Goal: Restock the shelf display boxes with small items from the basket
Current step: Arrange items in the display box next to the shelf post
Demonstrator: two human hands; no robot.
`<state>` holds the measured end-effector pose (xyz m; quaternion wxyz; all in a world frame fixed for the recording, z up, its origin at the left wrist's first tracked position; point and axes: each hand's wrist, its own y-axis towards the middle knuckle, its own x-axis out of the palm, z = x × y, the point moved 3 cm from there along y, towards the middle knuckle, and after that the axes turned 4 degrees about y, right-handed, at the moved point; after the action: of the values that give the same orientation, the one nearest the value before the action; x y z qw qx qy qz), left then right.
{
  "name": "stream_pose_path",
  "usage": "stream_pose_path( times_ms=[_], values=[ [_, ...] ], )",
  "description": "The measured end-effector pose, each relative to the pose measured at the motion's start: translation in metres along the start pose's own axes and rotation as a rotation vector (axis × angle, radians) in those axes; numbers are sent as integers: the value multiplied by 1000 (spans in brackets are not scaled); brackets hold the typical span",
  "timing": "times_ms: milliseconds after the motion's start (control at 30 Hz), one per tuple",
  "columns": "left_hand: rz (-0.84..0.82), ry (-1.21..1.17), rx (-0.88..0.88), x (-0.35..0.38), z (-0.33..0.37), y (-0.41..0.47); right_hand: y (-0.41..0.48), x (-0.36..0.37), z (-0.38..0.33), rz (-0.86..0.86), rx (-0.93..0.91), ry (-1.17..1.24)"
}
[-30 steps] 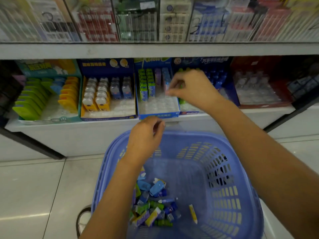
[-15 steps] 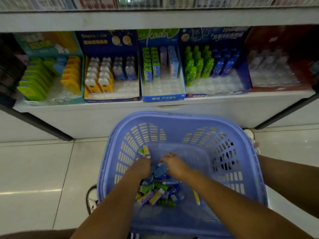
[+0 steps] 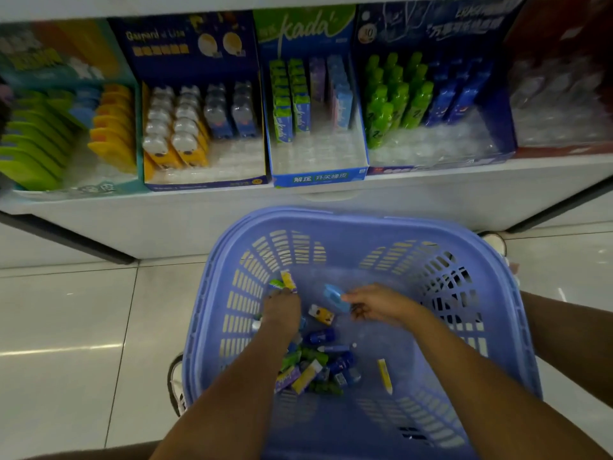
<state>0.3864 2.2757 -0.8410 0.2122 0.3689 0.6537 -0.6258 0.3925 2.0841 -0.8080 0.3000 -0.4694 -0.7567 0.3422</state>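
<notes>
Both hands are down inside the purple basket [image 3: 517, 327]. My left hand [image 3: 282, 310] is closed around two small packs, one green and one yellow [image 3: 288, 281], which stick up above its fingers. My right hand [image 3: 378, 305] pinches a small light-blue item [image 3: 335, 297] at its fingertips. A heap of small items [image 3: 315, 363] lies on the basket floor under my left forearm; a yellow pen-like item [image 3: 384, 375] lies apart to the right. The shelf display boxes stand above, the Kada box [image 3: 318, 175] in the middle with a bare front half.
A box of yellow and blue items [image 3: 199, 184] and a box of green and yellow ones [image 3: 43, 144] stand left of centre; a box of green and blue bottles [image 3: 431, 161] and a red box [image 3: 564, 147] on the right. White shelf ledge [image 3: 166, 214], tiled floor [image 3: 66, 327], my shoe [image 3: 175, 380].
My right hand came down from the shelf boxes into the basket and now lifts a light-blue item. My left hand dropped into the basket, holding its two packs. The camera tilted down.
</notes>
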Motion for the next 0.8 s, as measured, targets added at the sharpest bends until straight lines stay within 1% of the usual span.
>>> stream_pose_path(
  times_ms=[67,133,200,267,333,400,500,600,633,667,733,800],
  values=[
    [5,-33,-5,-1,2,-2,-10,0,-12,-36,18,172],
    [-1,-105,-18,-3,2,-5,-19,2,-26,-33,9,211],
    [-3,-229,-15,-5,-2,-8,-27,4,-41,-21,-18,175],
    [21,-458,-28,-15,-11,-13,-40,5,-57,-26,-67,96],
    [57,-628,-24,-39,-22,-16,-56,6,-75,-49,-145,19],
    [106,-772,18,-70,-34,-25,-75,9,-94,-66,-228,-9],
    [131,-1196,90,-123,-50,-51,-101,18,-123,-74,-395,40],
    [105,-1792,205,-164,-62,-91,-122,29,-148,-18,-604,145],
    [111,-1972,252,-174,-65,-104,-127,33,-154,9,-657,185],
    [125,-2099,290,-181,-69,-116,-131,36,-159,27,-690,228],
    [157,-2205,299,-189,-75,-133,-136,44,-168,40,-723,300],
    [211,-2198,249,-194,-81,-145,-140,54,-177,62,-765,327]
  ],
)
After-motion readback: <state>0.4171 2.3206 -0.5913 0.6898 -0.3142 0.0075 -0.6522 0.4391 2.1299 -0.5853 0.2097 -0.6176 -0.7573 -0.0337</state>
